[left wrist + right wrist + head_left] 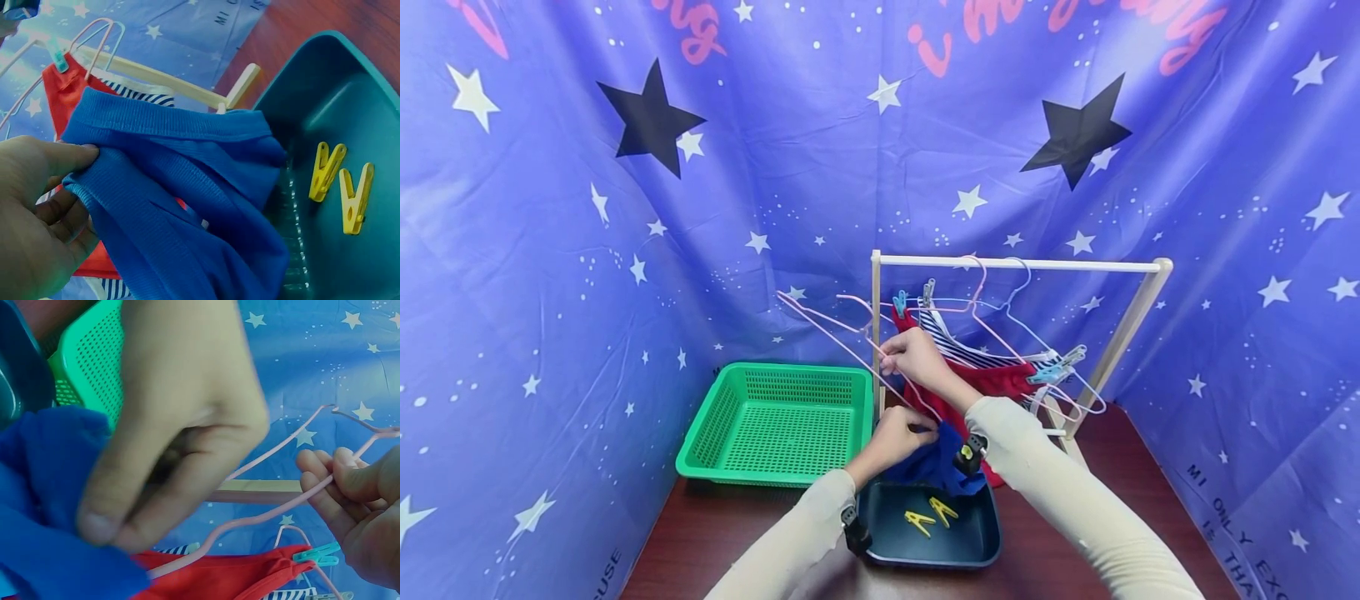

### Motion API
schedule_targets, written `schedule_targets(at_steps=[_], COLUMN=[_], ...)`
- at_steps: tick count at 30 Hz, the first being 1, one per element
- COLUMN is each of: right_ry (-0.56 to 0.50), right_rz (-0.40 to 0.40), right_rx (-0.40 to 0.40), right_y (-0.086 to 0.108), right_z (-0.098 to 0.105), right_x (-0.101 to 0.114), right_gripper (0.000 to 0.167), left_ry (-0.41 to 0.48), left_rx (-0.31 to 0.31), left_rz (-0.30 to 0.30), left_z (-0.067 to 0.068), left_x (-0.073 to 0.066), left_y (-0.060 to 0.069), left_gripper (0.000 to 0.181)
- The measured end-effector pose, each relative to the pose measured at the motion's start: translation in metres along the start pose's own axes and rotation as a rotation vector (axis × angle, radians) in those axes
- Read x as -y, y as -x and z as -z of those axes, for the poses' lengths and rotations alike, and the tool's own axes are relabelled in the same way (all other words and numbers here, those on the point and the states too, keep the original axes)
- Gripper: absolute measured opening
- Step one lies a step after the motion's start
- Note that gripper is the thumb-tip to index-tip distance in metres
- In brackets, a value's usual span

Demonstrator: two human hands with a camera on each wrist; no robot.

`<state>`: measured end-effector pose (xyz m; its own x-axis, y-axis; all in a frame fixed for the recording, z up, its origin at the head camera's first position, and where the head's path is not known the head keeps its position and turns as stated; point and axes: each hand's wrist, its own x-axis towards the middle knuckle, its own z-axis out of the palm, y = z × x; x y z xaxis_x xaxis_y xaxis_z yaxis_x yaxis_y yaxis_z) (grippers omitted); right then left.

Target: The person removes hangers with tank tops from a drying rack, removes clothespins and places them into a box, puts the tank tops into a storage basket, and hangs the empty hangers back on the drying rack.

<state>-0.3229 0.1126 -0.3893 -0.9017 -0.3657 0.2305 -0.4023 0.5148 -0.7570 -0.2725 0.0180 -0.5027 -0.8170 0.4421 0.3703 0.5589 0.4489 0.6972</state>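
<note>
My left hand (895, 433) pinches the ribbed edge of a blue garment (187, 169) between thumb and fingers, while my right hand (917, 360) grips a pink wire hanger (269, 517) a little higher up. One end of that hanger runs down to the blue cloth and disappears there; I can't tell whether it sits inside or behind it. The blue garment hangs in loose folds over the far side of a dark basin (955, 546), and whether it touches the rim I can't make out. On the floor of the basin lie two yellow pegs (354, 217), side by side and close together. To the left, on the brown worktop (1150, 483), stands a green basket (790, 437) with slotted walls and a perforated bottom, larger than the basin and set further back. Beyond my hands is a pale wooden rack (1122, 333). From its rod hang another pink hanger (981, 283), with a red garment (992, 377) clipped to it by light blue pegs (900, 303), and a blue hanger (1018, 292). A striped navy-and-white garment (970, 354) hangs just behind the red one, a grey peg (929, 289) at its upper left corner.
</note>
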Motion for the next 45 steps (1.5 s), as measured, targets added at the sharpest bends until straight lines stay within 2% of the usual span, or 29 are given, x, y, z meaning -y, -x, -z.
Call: schedule_targets(at_steps=[3,9,17,23,28,33,38,45], right_ry=[0.005,0.038,0.160,0.225,0.228,0.212,0.145,0.138], right_rz=[0.017,0.033,0.085,0.102,0.072,0.043,-0.007,-0.013], right_rx=[-0.024,-0.032,-0.064,-0.046,-0.023,-0.006,0.012,0.036], right_y=[-0.002,-0.002,0.006,0.018,0.028,0.038,0.049,0.060], right_z=[0.000,0.002,0.010,0.018,0.020,0.022,0.025,0.030], right_x=[0.004,0.009,0.010,0.001,-0.013,-0.024,-0.036,-0.058], right_gripper=[0.010,0.011,0.013,0.014,0.016,0.016,0.018,0.017], left_ry=[0.011,0.013,-0.042,-0.139,-0.139,-0.118,-0.012,0.348], left_rx=[0.020,0.015,-0.009,-0.053,-0.107,-0.140,-0.148,-0.192], left_rz=[0.002,0.020,0.040,0.160,0.255,0.321,0.382,0.532], left_z=[-0.003,-0.005,0.004,0.017,0.027,0.031,0.033,0.037], left_x=[0.000,0.002,0.006,0.010,0.012,0.017,0.020,0.018], left_y=[0.001,0.002,0.004,0.007,0.010,0.012,0.013,0.008], left_gripper=[0.005,0.005,0.006,0.006,0.006,0.004,0.005,0.012])
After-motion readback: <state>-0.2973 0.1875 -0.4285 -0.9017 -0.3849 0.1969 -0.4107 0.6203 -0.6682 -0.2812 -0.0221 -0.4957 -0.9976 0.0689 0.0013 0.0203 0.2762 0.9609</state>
